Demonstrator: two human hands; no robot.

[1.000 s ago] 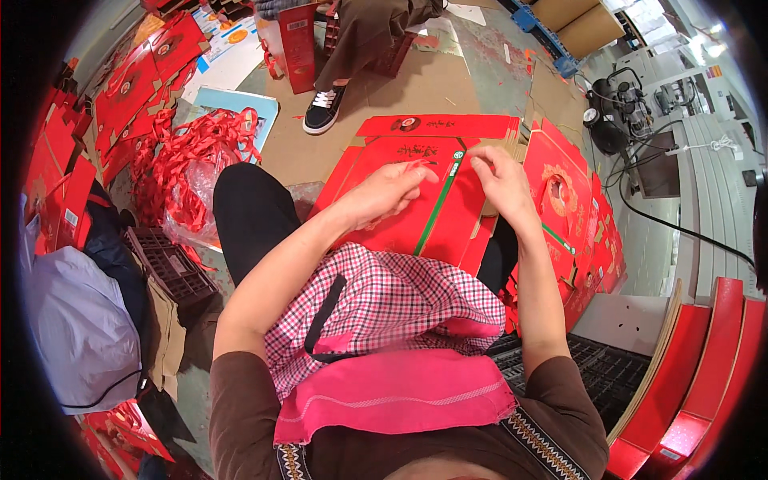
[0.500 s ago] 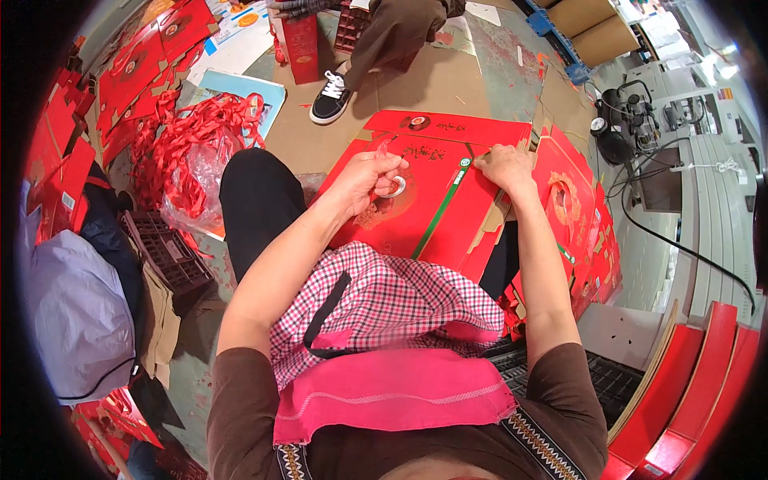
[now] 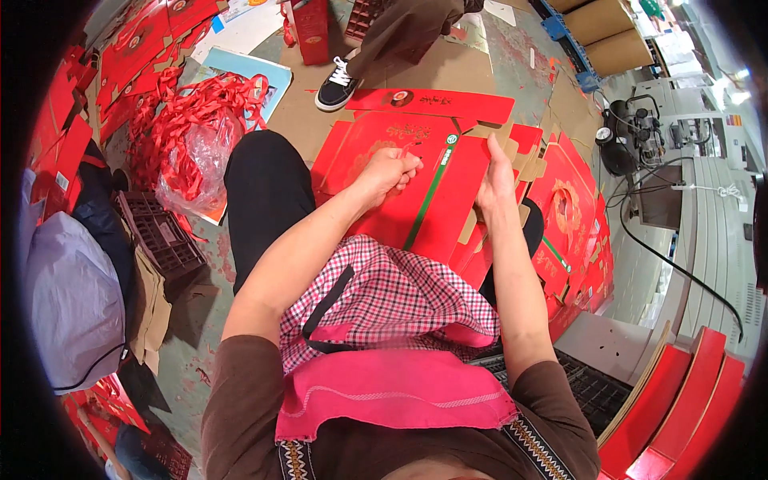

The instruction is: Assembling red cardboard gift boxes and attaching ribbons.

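A flat red cardboard box blank with gold printing and a green stripe lies across my lap, its top flap spread at the far side. My left hand is closed above its middle, in a pinch. A thin dark tip shows by the fingers, but what they hold is too small to name. My right hand stands on edge at the blank's right side, fingers stretched out and pointing away from me. It touches the red board next to brown cardboard tabs. A checked apron covers my lap.
Red ribbons pile up in a clear plastic bag at the left, near a brown crate. More red blanks lean at my right. Another person's shoe is just ahead. A black compressor stands far right.
My right hand has gone from gripping the far right corner to lying straight along the right side. The blank has shifted left, its flap now spread. My left hand moved slightly right.
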